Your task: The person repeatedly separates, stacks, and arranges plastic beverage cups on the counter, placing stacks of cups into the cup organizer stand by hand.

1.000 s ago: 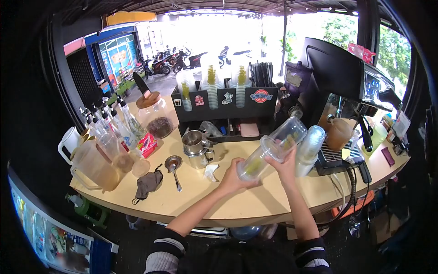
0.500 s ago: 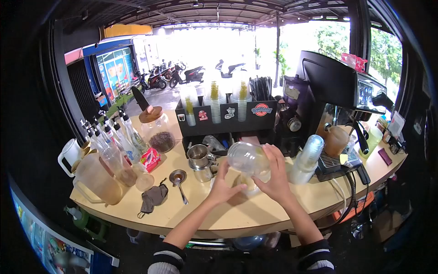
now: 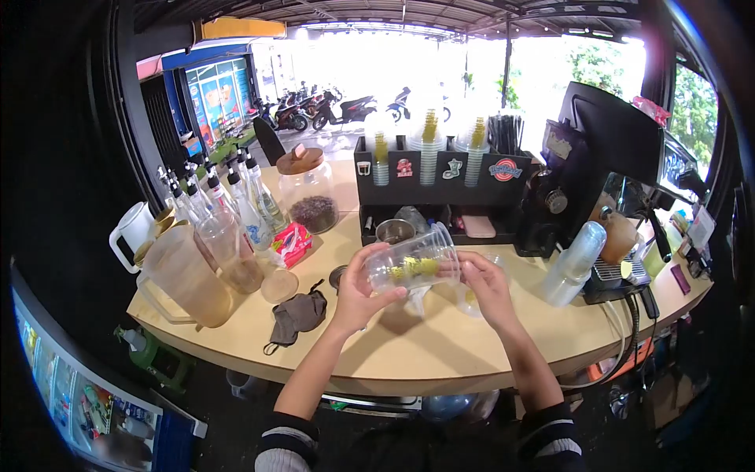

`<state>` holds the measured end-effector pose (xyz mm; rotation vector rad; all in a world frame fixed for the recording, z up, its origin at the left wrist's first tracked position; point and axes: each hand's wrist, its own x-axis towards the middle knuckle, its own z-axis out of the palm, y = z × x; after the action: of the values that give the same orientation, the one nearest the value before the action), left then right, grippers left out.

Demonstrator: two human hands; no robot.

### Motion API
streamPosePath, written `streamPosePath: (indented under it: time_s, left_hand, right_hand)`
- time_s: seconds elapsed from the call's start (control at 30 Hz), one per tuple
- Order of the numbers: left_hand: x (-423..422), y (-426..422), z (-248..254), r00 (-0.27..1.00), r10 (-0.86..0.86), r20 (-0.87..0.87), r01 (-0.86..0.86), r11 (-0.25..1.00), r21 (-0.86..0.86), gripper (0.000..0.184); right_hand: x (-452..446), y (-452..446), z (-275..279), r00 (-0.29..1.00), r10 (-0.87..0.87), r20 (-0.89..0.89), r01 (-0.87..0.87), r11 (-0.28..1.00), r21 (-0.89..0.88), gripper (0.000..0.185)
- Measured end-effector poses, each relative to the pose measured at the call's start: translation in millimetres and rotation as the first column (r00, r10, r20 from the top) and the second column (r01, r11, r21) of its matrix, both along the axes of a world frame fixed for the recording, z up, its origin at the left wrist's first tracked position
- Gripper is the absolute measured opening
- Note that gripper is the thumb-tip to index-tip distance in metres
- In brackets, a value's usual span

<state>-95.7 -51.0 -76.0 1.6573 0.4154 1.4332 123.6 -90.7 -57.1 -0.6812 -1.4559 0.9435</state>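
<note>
A clear plastic cup (image 3: 409, 264) with yellow print lies sideways in the air above the counter, its rim end toward the right. My left hand (image 3: 363, 293) is wrapped round its base end, thumb along the underside. My right hand (image 3: 489, 289) grips the rim end, and some fingers show behind or inside the clear wall; I cannot tell which. Partly covered by my right hand, another clear cup (image 3: 469, 300) stands on the counter. A metal cup (image 3: 395, 230) is just behind the held cup.
A stack of clear cups (image 3: 576, 267) stands right, beside an espresso machine (image 3: 617, 149). Behind is a black organizer (image 3: 440, 197) with cups and straws. To the left are a pitcher (image 3: 185, 279), pump bottles (image 3: 250, 212), a lidded jar (image 3: 308, 197) and a dark face mask (image 3: 299, 316).
The held cup has swung round onto its side, rim end now to the right. My left hand has shifted to its base end. The view has turned left.
</note>
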Motion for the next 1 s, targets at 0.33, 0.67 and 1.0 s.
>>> streamPosePath:
  time_s: [0.33,0.67,1.0]
  left_hand:
    - [-25.3,13.1,-10.4,0.994,-0.112,0.000,0.112,0.992,-0.061,0.072]
    - [-32.0,21.7,-17.4,0.990,-0.138,0.010,0.138,0.984,-0.109,0.076]
    - [-28.3,39.8,-5.0,0.985,0.170,-0.031,-0.172,0.957,-0.235,0.063]
  right_hand:
    - [-34.0,5.7,-0.4,1.000,0.021,0.001,-0.021,0.997,-0.073,0.035]
    - [-44.6,6.0,4.1,0.999,-0.033,-0.009,0.031,0.993,-0.115,0.034]
    - [-61.7,20.4,-7.2,0.998,-0.067,-0.008,0.067,0.998,-0.002,0.033]
